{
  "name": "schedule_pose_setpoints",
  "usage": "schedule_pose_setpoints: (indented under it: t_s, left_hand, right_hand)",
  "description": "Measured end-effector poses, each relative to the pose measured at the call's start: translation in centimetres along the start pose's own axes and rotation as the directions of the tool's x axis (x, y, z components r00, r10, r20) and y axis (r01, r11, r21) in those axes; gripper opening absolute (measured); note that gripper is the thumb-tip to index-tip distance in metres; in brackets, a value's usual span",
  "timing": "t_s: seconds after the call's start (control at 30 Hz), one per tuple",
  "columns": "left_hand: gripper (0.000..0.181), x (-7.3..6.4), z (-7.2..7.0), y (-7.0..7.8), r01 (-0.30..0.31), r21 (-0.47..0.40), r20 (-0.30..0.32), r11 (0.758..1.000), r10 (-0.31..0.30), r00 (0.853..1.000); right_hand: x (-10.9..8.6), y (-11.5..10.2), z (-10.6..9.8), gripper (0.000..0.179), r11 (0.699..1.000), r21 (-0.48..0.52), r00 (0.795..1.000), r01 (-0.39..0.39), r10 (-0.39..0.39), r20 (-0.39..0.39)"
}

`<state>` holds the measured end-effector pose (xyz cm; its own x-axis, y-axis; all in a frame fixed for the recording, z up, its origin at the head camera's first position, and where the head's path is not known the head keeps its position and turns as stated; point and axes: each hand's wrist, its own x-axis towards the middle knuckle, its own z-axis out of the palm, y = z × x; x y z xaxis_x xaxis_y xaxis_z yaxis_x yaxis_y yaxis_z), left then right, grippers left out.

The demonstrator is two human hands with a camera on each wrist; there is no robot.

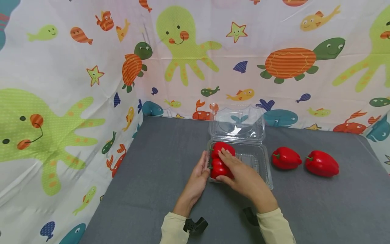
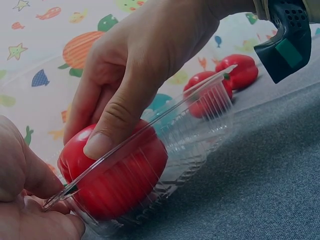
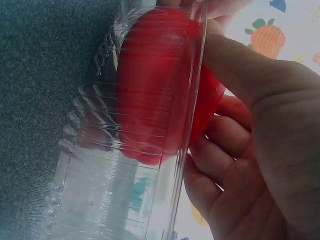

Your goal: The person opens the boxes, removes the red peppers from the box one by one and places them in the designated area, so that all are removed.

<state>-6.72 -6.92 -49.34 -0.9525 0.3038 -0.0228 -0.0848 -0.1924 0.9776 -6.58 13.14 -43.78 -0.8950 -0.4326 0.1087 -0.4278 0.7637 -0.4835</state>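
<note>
A clear plastic clamshell container (image 1: 259,159) lies on the table with its lid (image 1: 237,127) raised at the back. Two red bell peppers sit in its left half, a front pepper (image 1: 220,168) and a back pepper (image 1: 220,147). My right hand (image 1: 243,176) grips from above, its thumb on the front pepper and its fingers reaching over the back one. At the container's left side, my left hand (image 1: 196,181) holds the rim (image 2: 100,164) between thumb and fingers. The right wrist view shows a pepper (image 3: 155,85) through the clear wall.
Two more red bell peppers, one nearer (image 1: 285,158) and one farther right (image 1: 322,163), lie on the grey tablecloth (image 1: 146,189) to the container's right. A curtain (image 1: 195,44) printed with sea animals hangs behind and along the left.
</note>
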Motion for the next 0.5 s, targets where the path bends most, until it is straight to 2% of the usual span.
schedule_pose_setpoints:
  t_s: [0.5]
  left_hand:
    - [0.071, -0.02, -0.11, 0.05, 0.007, 0.013, 0.005, 1.000, -0.007, 1.000]
  right_hand:
    - [-0.04, 0.36, 0.38, 0.086, 0.999, 0.032, 0.999, -0.040, 0.039, 0.026]
